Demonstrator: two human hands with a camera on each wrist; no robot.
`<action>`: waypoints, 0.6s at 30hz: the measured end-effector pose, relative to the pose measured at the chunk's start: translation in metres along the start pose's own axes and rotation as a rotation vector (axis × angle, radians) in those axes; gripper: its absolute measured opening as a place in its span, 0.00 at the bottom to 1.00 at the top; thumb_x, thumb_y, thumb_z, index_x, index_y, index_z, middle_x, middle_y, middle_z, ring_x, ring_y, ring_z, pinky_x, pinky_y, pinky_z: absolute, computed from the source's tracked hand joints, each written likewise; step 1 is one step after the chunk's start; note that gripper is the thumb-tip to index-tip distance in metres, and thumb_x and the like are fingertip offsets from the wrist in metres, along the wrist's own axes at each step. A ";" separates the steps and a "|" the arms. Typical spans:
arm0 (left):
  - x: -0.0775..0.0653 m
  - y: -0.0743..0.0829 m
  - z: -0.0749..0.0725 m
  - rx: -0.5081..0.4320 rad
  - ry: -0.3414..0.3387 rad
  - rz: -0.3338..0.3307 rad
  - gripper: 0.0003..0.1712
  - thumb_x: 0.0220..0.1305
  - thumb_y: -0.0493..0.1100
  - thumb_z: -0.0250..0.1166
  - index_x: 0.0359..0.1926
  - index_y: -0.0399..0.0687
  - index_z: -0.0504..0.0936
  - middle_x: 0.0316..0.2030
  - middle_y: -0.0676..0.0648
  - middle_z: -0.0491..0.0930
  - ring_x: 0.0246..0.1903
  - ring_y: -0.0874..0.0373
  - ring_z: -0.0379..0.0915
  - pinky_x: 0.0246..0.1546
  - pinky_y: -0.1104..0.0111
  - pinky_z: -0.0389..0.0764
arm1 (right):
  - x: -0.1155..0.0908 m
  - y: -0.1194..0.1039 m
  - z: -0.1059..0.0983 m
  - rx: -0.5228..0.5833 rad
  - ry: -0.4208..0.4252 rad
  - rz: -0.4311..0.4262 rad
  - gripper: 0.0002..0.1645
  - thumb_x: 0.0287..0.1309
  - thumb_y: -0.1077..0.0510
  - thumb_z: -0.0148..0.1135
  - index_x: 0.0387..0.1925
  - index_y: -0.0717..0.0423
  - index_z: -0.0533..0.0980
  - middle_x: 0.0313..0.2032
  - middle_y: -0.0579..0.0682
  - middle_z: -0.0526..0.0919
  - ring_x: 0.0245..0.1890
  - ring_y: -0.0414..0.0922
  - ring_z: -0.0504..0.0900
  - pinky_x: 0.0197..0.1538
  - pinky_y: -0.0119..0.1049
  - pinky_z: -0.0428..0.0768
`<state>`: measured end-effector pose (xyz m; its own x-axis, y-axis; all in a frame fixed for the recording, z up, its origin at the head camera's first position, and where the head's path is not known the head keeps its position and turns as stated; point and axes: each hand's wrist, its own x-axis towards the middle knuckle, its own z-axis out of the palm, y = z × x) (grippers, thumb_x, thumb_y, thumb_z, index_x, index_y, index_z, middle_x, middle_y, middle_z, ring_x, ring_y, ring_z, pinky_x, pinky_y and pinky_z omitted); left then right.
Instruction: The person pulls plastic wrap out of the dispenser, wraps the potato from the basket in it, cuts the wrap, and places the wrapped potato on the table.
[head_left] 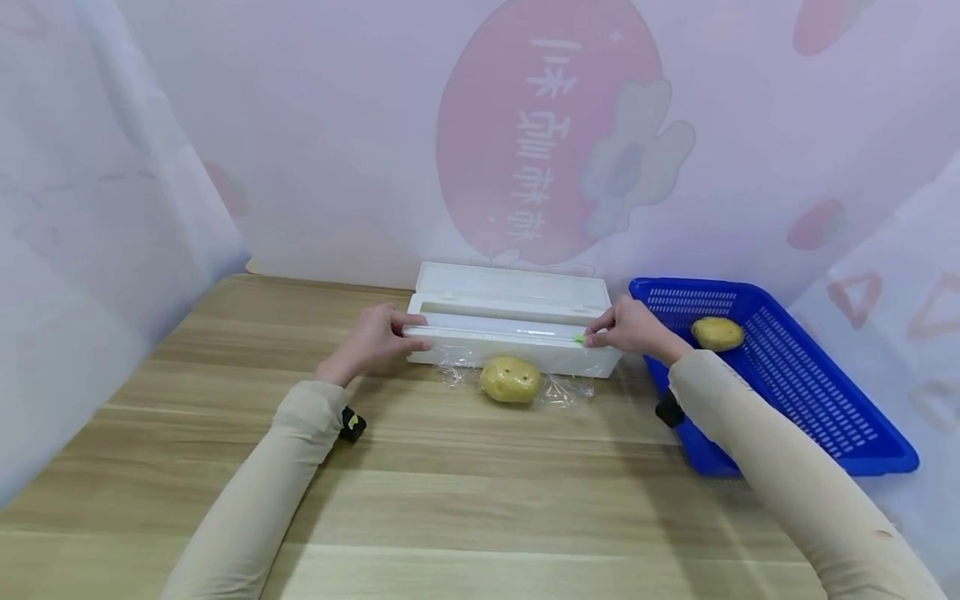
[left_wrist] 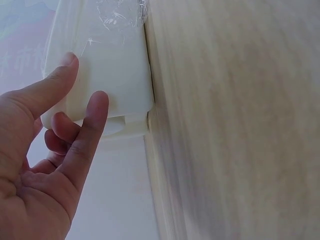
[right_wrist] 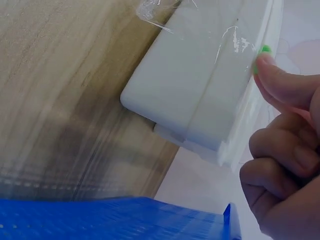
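Head: white rectangular plastic film box point(head_left: 525, 339) at centre, long axis left to right, left hand point(head_left: 378, 336) touching its left end; right hand point(head_left: 633, 327), nearer, pinches small green plastic slider point(head_left: 579, 339) at right end, film-covered yellow potato point(head_left: 510, 380) lying just in front. Left wrist: fingers against box end, upper left, gripping or merely resting, cannot tell. Right wrist: slider under thumb, upper right, rim running upward.

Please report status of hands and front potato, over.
Left hand at left end of white box. Right hand pinching green slider. Front potato amid clear film. No obstruction seen.
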<state>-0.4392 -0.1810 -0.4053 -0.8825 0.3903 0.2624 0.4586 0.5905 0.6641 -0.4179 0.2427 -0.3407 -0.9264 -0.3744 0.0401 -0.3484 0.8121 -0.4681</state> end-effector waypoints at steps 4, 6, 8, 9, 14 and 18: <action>0.001 -0.001 -0.001 -0.017 -0.007 0.010 0.24 0.55 0.49 0.76 0.50 0.42 0.86 0.31 0.45 0.77 0.23 0.56 0.78 0.26 0.64 0.73 | -0.007 0.011 -0.009 -0.056 0.020 -0.006 0.07 0.54 0.61 0.73 0.33 0.62 0.87 0.23 0.49 0.85 0.17 0.40 0.64 0.26 0.35 0.67; 0.001 -0.003 -0.003 -0.018 0.000 0.010 0.23 0.55 0.48 0.76 0.50 0.42 0.86 0.31 0.44 0.77 0.23 0.56 0.78 0.27 0.64 0.73 | -0.008 0.016 -0.012 -0.079 0.032 0.002 0.06 0.53 0.62 0.74 0.33 0.62 0.87 0.27 0.49 0.86 0.19 0.40 0.70 0.28 0.36 0.71; 0.001 -0.006 -0.006 -0.017 0.009 0.006 0.23 0.55 0.47 0.76 0.50 0.41 0.86 0.31 0.44 0.77 0.23 0.55 0.79 0.28 0.64 0.73 | -0.007 0.017 -0.013 -0.083 0.032 0.002 0.07 0.52 0.63 0.74 0.33 0.63 0.87 0.27 0.50 0.87 0.21 0.41 0.74 0.29 0.37 0.73; 0.001 -0.007 -0.007 -0.015 0.011 0.004 0.23 0.55 0.47 0.76 0.50 0.41 0.86 0.32 0.43 0.76 0.23 0.55 0.79 0.28 0.64 0.73 | -0.005 0.018 -0.014 -0.082 0.031 0.005 0.07 0.52 0.63 0.74 0.33 0.63 0.87 0.27 0.51 0.87 0.22 0.41 0.75 0.30 0.37 0.75; 0.001 -0.014 -0.008 -0.014 0.009 -0.014 0.25 0.54 0.47 0.77 0.51 0.40 0.85 0.29 0.45 0.78 0.23 0.54 0.80 0.28 0.63 0.74 | 0.001 0.015 -0.014 -0.064 0.009 0.049 0.06 0.53 0.62 0.74 0.33 0.61 0.87 0.26 0.50 0.86 0.24 0.42 0.75 0.32 0.38 0.74; 0.001 -0.016 -0.007 0.010 0.019 -0.018 0.26 0.53 0.48 0.77 0.51 0.41 0.85 0.26 0.47 0.78 0.23 0.55 0.77 0.27 0.63 0.73 | 0.002 0.010 -0.013 -0.055 -0.007 0.073 0.06 0.54 0.62 0.73 0.33 0.62 0.87 0.27 0.51 0.86 0.26 0.45 0.77 0.33 0.39 0.74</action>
<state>-0.4477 -0.1953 -0.4105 -0.8925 0.3657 0.2640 0.4434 0.6044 0.6619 -0.4251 0.2558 -0.3334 -0.9488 -0.3160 0.0015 -0.2872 0.8605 -0.4208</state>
